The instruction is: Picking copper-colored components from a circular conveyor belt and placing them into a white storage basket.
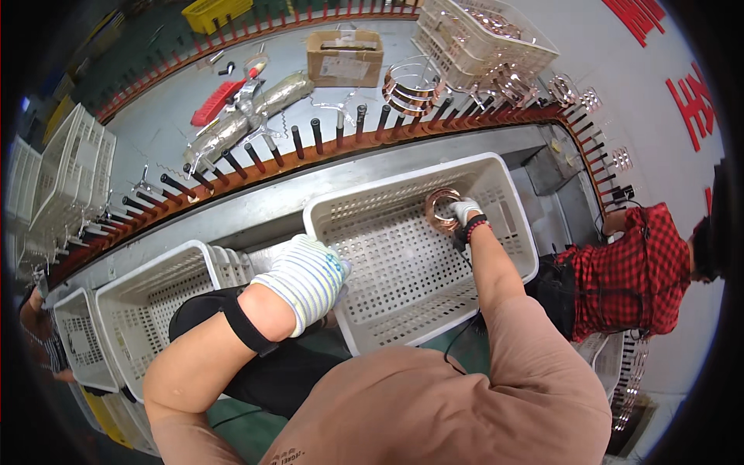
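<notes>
My right hand (466,211), in a white work glove with a red bead bracelet at the wrist, reaches deep into a white perforated plastic crate (403,263) and grips a copper wire coil (442,210) near the crate's far wall. My left hand (310,279), in a white striped glove with a black wrist band, rests on the crate's near left rim, fingers curled over the edge. The inside of the crate looks bare apart from the coil.
More white crates (147,310) stand to my left. Beyond a grey ledge runs a curved orange rack of black pegs (310,143). Behind it lie copper coils (411,85), a cardboard box (345,58) and a red brush (217,102). A person in a red checked shirt (635,279) stands at my right.
</notes>
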A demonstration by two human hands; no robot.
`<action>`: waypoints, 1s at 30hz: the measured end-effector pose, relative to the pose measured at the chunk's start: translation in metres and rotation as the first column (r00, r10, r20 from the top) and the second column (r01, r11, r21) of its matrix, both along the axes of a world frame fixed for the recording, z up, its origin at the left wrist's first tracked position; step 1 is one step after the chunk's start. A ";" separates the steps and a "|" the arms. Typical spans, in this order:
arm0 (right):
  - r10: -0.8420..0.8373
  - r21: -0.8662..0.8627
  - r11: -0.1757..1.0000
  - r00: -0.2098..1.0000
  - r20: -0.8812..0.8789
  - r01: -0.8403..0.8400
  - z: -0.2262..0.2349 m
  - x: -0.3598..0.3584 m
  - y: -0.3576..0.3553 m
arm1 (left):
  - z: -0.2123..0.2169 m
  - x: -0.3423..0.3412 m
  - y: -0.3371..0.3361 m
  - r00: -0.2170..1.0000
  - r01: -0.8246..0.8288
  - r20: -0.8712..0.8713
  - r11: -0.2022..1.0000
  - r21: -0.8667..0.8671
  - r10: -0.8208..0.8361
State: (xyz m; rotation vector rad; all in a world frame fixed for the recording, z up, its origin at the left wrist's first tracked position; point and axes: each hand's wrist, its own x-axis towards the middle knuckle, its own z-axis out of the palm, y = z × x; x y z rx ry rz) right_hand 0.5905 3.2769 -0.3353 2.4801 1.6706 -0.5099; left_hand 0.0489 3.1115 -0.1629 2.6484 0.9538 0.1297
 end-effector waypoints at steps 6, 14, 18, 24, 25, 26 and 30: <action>0.071 0.226 0.969 0.989 0.128 -0.099 0.058 -0.042 0.007 | 0.003 0.001 0.003 1.000 0.016 -0.021 0.999 0.042 -0.015; 0.252 0.439 0.895 0.716 -0.652 0.085 0.290 -0.258 0.042 | -0.005 0.020 0.012 0.991 0.051 -0.122 0.998 0.039 -0.046; 0.298 0.139 0.955 0.842 -0.449 -0.264 0.264 -0.305 0.112 | -0.002 0.028 0.020 0.995 0.031 -0.096 0.999 0.014 -0.030; 0.407 0.265 0.840 0.872 0.270 -0.474 0.233 -0.303 0.143 | 0.022 0.045 0.038 0.995 0.013 -0.095 1.000 -0.004 -0.014; 0.470 0.307 0.797 0.854 0.225 -0.520 0.230 -0.362 0.094 | 0.001 0.016 0.031 0.995 -0.084 -0.049 0.995 -0.045 0.082; 0.505 0.465 0.699 0.836 0.217 -0.543 0.239 -0.387 0.048 | -0.005 0.001 0.026 0.991 -0.126 -0.051 0.990 -0.062 0.123; 0.512 0.690 0.664 0.847 -0.139 -0.288 0.293 -0.327 -0.026 | 0.034 -0.006 0.044 0.992 -0.127 -0.002 0.979 -0.159 0.129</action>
